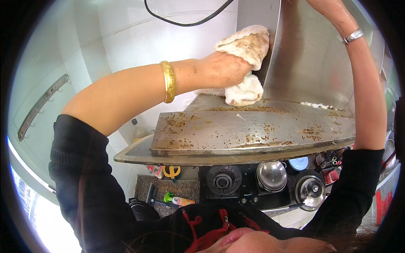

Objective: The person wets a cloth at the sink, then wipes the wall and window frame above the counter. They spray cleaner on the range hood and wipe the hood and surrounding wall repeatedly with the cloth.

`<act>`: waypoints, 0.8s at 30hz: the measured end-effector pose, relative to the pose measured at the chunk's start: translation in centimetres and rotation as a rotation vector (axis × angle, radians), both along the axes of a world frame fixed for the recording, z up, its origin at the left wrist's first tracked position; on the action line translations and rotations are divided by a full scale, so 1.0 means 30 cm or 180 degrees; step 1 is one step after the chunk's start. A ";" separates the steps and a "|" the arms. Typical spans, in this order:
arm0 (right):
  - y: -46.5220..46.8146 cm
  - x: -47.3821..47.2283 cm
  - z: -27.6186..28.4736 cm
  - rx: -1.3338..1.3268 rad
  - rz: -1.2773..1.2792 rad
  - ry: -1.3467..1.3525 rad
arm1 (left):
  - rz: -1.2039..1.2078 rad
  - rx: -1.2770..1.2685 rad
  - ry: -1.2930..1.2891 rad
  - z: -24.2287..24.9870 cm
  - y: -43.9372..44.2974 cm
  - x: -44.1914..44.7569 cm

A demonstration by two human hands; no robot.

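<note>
My left hand (232, 71), with a gold bangle above its wrist, grips a white terry cloth (245, 91) stained brown. The cloth touches the side of the stainless-steel range hood's upright duct cover (313, 53), and its lower fold hangs at the hood's top ledge (215, 129). Brown grease spots are scattered over that ledge. White foam (316, 105) lies along the foot of the duct cover. At the top edge of the picture, my right hand (330, 9) is raised beside the duct cover; its fingers are cut off from view.
A black cable (186, 23) hangs across the tiled wall. Under the hood stand a gas burner (223, 181), a shiny metal pot (272, 175) and a lidded pan (311, 191). A green-topped spray bottle (178, 200) lies on the speckled counter. At left, a hook rail (42, 106) is fixed to the wall.
</note>
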State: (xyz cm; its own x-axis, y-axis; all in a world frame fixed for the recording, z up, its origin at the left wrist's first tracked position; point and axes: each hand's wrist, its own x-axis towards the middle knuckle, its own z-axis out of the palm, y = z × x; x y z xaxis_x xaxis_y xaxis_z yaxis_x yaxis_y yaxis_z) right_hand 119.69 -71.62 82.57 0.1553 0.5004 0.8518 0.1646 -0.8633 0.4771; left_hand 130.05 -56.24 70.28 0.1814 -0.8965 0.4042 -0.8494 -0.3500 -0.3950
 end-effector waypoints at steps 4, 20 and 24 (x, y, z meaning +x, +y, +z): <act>0.003 -0.011 0.014 0.0376 -0.0261 0.0341 | -0.0011 -0.0355 -0.0043 0.091 -0.077 0.098; -0.039 -0.006 0.050 -0.0025 -0.0455 0.0244 | 0.0503 0.0375 0.1176 -0.038 -0.113 0.204; -0.031 -0.006 0.044 0.0045 -0.0405 0.0436 | 0.0637 0.1139 0.1070 -0.012 -0.086 0.167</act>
